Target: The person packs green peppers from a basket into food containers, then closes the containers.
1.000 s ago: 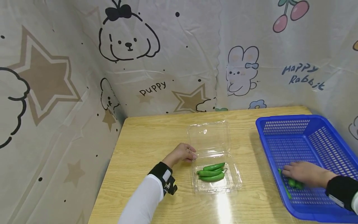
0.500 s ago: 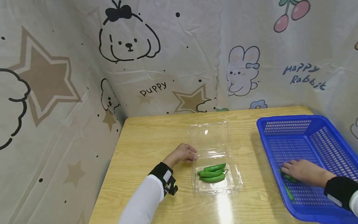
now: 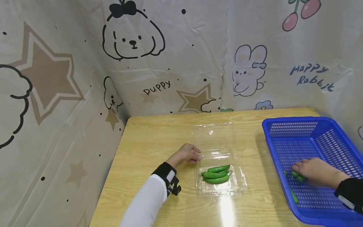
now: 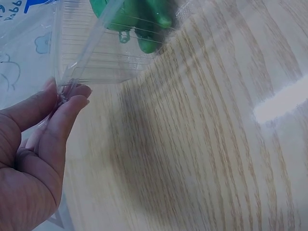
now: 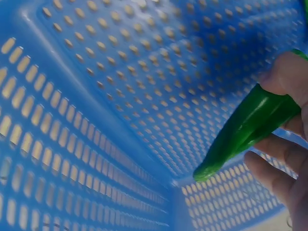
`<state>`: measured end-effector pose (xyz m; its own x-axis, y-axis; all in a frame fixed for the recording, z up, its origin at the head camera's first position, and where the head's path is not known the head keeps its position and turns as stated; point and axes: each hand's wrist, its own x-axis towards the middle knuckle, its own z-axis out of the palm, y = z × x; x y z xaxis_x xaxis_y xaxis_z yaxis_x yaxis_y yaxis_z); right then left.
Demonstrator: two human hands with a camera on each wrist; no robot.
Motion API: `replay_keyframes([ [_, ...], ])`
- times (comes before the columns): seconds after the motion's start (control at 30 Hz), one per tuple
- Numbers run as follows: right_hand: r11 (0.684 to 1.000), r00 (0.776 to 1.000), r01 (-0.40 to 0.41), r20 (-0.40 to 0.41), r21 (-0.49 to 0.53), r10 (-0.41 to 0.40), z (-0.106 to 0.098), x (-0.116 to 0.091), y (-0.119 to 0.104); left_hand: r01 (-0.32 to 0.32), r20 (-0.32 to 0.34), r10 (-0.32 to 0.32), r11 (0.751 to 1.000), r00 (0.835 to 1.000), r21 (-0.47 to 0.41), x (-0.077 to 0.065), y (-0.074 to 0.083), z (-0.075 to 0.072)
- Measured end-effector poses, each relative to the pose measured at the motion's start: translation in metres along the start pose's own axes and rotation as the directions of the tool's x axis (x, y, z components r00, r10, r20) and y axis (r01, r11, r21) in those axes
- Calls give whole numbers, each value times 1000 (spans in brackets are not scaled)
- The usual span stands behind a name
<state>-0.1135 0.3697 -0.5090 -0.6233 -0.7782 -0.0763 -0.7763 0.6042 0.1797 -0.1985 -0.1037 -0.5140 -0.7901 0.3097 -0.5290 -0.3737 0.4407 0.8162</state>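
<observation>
Several green peppers lie side by side in the base of a clear plastic container, its lid open and laid back away from you, as the head view takes in your wood-grained table. A bright streak of glare crosses the tabletop on the container's near side. Beyond the container, and well to its left, hangs a pale, creased wall covering printed with brown stars, a puppy and a rabbit. Your left hand is at the container's left edge; well to the container's right, your right hand reaches into a blue perforated basket.

The left wrist view shows your left hand pinching the container's edge between thumb and fingers, peppers visible through the clear plastic, striped wood grain spreading beside the container.

In the right wrist view, inside the basket to the container's right, your right hand grasps a single pepper, thumb and fingers around one end.
</observation>
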Motion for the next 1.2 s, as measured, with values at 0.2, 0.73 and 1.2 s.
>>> replay_keyframes([
  [0.2,998,998,-58,33,32,56,-22,2,4,7,7,-7,1000,1000,-3,3,1,-1],
  [0.73,945,957,-278,131,172,257,-76,28,11,-6,10,7,1000,1000,-28,4,1,-2],
  [1.2,962,981,-179,110,204,159,-130,80,-15,-29,6,29,999,1000,-24,-2,1,1],
])
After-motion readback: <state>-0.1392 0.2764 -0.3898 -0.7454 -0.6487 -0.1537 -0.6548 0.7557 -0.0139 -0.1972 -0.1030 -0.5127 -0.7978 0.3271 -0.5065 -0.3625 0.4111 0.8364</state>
